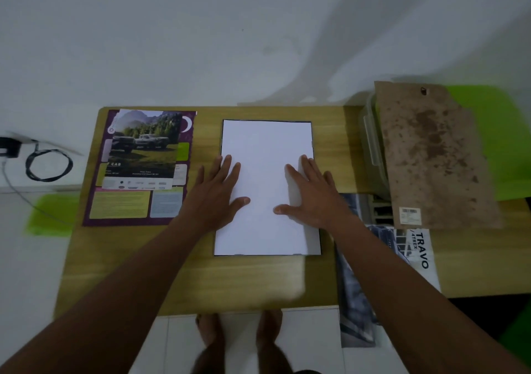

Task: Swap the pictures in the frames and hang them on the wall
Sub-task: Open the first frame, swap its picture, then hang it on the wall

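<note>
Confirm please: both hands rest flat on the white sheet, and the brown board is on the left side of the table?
One thing is wrong: the head view shows the brown board on the right side. The left hand and right hand do rest flat on the white sheet.

Your left hand (222,192) and right hand (311,194) press flat on the white sheet (265,144) lying in the black frame (221,144) on the table (258,281).
</note>
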### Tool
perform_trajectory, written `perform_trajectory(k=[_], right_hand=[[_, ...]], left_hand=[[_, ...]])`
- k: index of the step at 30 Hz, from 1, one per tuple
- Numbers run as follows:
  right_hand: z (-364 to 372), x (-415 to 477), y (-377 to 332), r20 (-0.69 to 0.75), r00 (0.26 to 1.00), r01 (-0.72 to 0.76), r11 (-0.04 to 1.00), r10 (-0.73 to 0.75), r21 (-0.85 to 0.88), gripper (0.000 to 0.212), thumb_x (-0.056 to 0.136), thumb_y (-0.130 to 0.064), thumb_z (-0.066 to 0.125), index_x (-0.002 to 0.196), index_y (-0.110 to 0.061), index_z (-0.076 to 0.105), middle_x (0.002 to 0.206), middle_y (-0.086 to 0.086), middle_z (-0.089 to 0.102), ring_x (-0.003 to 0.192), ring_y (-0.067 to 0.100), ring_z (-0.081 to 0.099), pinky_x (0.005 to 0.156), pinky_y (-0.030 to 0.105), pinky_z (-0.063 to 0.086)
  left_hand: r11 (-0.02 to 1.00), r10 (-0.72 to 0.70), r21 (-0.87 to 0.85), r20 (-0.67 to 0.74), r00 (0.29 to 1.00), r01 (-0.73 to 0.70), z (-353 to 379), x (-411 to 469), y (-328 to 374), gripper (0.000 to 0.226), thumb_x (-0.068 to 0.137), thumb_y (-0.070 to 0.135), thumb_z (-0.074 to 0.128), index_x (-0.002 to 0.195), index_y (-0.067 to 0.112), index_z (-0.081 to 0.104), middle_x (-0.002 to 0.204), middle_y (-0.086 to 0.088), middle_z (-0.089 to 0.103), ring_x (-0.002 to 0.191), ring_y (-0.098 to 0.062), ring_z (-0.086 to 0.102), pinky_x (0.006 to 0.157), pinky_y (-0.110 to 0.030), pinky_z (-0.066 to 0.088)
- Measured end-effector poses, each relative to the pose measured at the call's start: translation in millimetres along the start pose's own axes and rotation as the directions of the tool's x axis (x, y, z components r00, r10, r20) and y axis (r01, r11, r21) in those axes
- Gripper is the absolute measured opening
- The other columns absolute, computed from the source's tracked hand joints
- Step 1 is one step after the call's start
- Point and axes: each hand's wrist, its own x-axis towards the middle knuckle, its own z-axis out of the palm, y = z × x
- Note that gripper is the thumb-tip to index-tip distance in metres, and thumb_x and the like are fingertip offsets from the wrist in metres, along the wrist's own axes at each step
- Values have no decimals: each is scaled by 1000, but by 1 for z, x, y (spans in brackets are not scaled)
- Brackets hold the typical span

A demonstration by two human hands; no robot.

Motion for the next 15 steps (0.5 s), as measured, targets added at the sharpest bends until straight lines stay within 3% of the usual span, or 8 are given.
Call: perform_trajectory(k=[4, 15], right_hand=[[5, 1, 0, -1, 1000, -4, 999, 4, -50, 109, 79, -79, 51, 157, -25, -2, 163, 8, -20, 149, 23, -21, 119, 59, 0], [2, 1, 4, -32, 999, -22, 1000, 22, -18, 109, 78, -80, 51, 157, -24, 2, 164, 8, -15, 150, 23, -19, 120, 58, 0]], left_hand=[[994, -12, 107, 42, 999, 7, 4, 0, -1, 86, 90, 70, 15, 153, 18, -9, 159, -6, -22, 146, -25, -22, 119, -52, -5], [993, 10, 115, -16, 1000, -8, 3, 3, 3, 94, 84, 78, 18, 154, 19, -1, 162, -8, -10, 148, -25, -13, 119, -54, 0]])
